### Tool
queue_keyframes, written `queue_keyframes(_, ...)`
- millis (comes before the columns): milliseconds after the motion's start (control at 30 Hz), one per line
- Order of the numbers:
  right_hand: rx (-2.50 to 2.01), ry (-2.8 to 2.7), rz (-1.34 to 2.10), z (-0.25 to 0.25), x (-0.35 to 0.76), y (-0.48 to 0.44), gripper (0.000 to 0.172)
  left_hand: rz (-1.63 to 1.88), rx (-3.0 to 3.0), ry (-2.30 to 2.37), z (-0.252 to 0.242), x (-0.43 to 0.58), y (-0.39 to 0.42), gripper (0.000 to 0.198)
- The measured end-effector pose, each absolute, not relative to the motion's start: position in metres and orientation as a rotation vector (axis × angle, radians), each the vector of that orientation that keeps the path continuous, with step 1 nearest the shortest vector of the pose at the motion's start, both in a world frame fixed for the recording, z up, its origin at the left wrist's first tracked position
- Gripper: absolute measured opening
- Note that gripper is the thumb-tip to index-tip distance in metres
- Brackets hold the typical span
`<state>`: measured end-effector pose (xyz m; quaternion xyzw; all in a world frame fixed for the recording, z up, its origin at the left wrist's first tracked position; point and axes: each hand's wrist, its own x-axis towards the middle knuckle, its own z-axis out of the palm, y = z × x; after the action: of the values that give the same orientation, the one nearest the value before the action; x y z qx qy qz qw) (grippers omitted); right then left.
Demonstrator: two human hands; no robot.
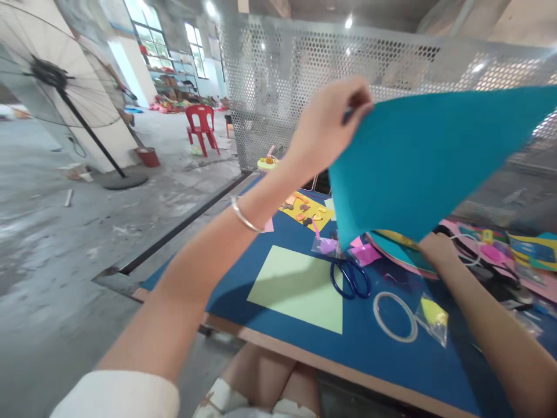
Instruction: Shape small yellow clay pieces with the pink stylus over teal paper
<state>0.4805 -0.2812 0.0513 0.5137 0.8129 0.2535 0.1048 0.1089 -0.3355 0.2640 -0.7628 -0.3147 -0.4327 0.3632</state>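
My left hand [337, 119], a silver bangle at its wrist, is raised and pinches the upper left corner of a teal sheet [418, 162]. The sheet hangs tilted above the table and hides part of what lies behind it. At its lower corner my right hand [439, 251] is closed, its fingertips mostly hidden. Below lies a pale green sheet [300, 284], flat near the table's front edge. Dark blue-handled scissors [350, 280] rest over its right side, their blades hidden. A roll of white tape [395, 316] lies right of the scissors.
On the blue table [278, 325] are a small bag with a yellow piece [434, 313], a yellow sheet with small shapes [307, 210] and pink packets [364, 253]. Craft supplies crowd the right. A perforated metal panel [270, 75] stands behind; a fan [50, 72] and red chair [201, 125] stand left.
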Motion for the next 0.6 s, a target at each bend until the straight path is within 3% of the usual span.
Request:
queue_keyframes(167,1.702,2.340,0.994,0.047,0.432,-0.342,0.030,-1.160,-1.909,-1.064,0.240,0.000,-0.327,0.077)
queue_keyframes(267,1.607,2.632,0.665,0.037,0.374,-0.409,0.037,-1.335,-1.944,-1.344,0.198,-0.058,-0.332,0.075)
queue_keyframes(333,1.335,2.912,0.340,0.019,0.336,-0.452,0.056,-1.516,-1.902,-1.662,0.161,-0.087,-0.344,0.062)
queue_keyframes(400,1.036,3.122,0.232,-0.005,0.303,-0.486,0.080,-1.834,-1.784,-1.999,0.123,-0.107,-0.363,0.050)
queue_keyframes(433,0.971,3.195,0.267,-0.016,0.290,-0.498,0.078,-2.028,-1.690,-2.140,0.106,-0.116,-0.376,0.046)
queue_keyframes(533,1.170,3.354,0.446,-0.038,0.265,-0.522,0.042,-2.405,-1.495,-2.524,0.067,-0.135,-0.415,0.054)
queue_keyframes(600,1.222,3.463,0.459,-0.037,0.261,-0.531,0.030,-2.377,-1.334,-2.731,0.053,-0.146,-0.439,0.065)
